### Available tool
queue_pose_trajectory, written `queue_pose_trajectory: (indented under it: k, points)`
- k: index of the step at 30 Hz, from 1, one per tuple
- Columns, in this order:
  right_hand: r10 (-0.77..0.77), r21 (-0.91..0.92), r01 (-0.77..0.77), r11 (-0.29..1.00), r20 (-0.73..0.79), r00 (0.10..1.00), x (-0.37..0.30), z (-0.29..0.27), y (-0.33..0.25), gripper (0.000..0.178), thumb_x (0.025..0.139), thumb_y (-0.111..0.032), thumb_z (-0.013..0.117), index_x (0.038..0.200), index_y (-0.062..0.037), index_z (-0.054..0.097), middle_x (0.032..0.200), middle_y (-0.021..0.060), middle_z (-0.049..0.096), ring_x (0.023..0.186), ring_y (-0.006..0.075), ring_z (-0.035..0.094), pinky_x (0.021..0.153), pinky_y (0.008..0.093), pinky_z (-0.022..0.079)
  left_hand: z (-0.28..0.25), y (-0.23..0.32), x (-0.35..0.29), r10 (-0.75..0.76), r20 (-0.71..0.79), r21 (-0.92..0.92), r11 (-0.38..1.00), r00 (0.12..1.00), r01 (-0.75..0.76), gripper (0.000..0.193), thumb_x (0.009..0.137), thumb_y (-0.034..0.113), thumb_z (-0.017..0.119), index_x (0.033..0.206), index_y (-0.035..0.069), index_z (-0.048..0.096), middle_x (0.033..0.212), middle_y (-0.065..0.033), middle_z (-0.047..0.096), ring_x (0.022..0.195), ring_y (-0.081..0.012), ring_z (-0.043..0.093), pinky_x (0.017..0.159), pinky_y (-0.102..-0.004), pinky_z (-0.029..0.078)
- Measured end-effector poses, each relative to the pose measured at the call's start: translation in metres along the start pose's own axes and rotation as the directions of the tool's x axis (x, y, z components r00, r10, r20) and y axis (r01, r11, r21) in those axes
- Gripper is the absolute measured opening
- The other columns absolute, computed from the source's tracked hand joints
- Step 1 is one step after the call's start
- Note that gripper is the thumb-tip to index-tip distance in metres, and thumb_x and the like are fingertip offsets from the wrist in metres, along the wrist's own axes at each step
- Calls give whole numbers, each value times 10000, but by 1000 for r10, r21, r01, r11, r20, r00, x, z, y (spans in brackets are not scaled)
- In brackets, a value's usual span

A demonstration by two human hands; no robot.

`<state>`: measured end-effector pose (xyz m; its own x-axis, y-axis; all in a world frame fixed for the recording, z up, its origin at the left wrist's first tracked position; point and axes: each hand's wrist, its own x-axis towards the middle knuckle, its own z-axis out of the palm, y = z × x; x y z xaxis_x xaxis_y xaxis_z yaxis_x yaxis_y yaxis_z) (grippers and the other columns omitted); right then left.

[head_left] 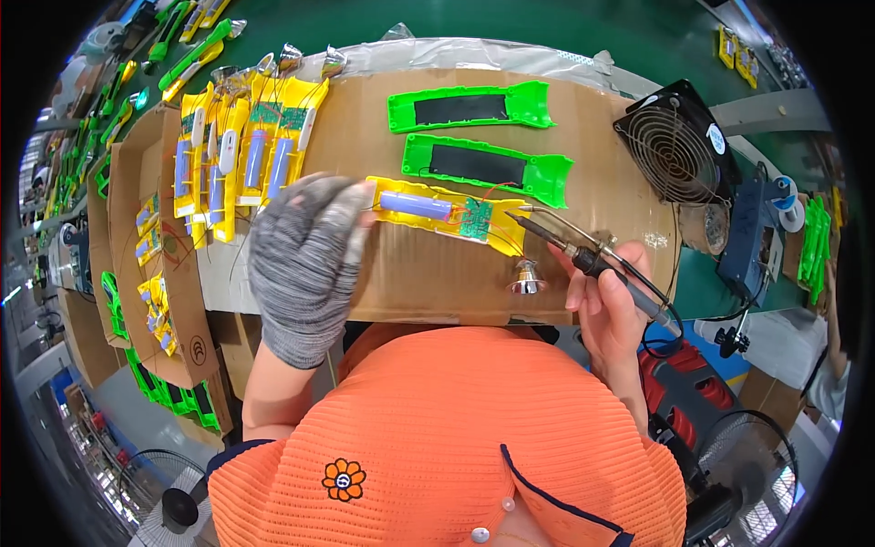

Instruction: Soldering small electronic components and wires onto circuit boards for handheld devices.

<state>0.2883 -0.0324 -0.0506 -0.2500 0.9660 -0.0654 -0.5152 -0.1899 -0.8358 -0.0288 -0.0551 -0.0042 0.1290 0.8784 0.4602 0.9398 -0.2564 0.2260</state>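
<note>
My left hand (305,260), in a grey knit glove, grips the left end of a yellow plastic half-shell (503,232) lying on the cardboard. Inside the shell are a lilac cylindrical battery (415,205), a small green circuit board (475,220) and thin red wires. A shiny cone-shaped reflector (527,277) rests by its right end. My bare right hand (606,305) is closed around a soldering iron (591,263) with a thin metal tube alongside. The iron's tip points left, over the shell's right end near the board; whether it touches cannot be seen.
Two green half-shells (547,178) with black inserts lie beyond. Several yellow shells (260,146) with batteries stand at the left, beside a cardboard box (187,351). A black fan (676,146) and a blue box-shaped device (749,232) stand at the right.
</note>
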Motion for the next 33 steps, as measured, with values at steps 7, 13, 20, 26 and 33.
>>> queue_pose_trajectory:
  k: [7, 13, 20, 26, 33]
  points:
    - [-7, -150, 1, 989, -43, 999, -6, 17, -6, 203, 925, -107, 592, 1024, -51, 423, 867, 165, 663, 550, 134, 504, 542, 300, 496, 27, 8, 30, 254, 172, -460, 875, 952, -151, 246, 803, 132, 740, 1040, 170, 687, 904, -27, 681, 866, -237, 653, 751, -386, 505]
    - [38, -190, -50, 981, -67, 997, -9, 19, -10, 197, 918, -89, 593, 1013, -48, 425, 725, 96, 585, 555, 155, 527, 575, 329, 516, 25, 13, 46, 359, 342, -399, 892, 869, -211, 157, 783, 101, 742, 934, 100, 700, 866, -87, 650, 812, -296, 636, 689, -406, 526]
    - [87, -219, -90, 972, -24, 996, -9, 16, -13, 171, 928, -19, 600, 995, -27, 443, 864, 154, 685, 663, 132, 636, 561, 230, 476, 25, 22, 52, 359, 397, -305, 919, 845, -248, 219, 750, 82, 727, 966, 80, 690, 866, -98, 639, 803, -307, 627, 673, -416, 525]
    - [177, -322, -198, 926, -93, 980, -9, 22, -17, 164, 898, -11, 573, 968, -19, 424, 813, 177, 638, 623, 180, 592, 615, 296, 508, 26, 22, 52, 366, 402, -304, 918, 839, -255, 241, 737, 77, 726, 972, 70, 678, 879, -99, 639, 815, -312, 624, 679, -417, 527]
    - [166, -302, -194, 933, -116, 979, -9, 29, -17, 168, 892, 14, 570, 964, -21, 423, 920, 226, 668, 636, 173, 608, 574, 261, 485, 26, 24, 51, 365, 389, -296, 919, 846, -260, 243, 733, 84, 726, 971, 71, 676, 876, -99, 638, 812, -310, 622, 683, -416, 529]
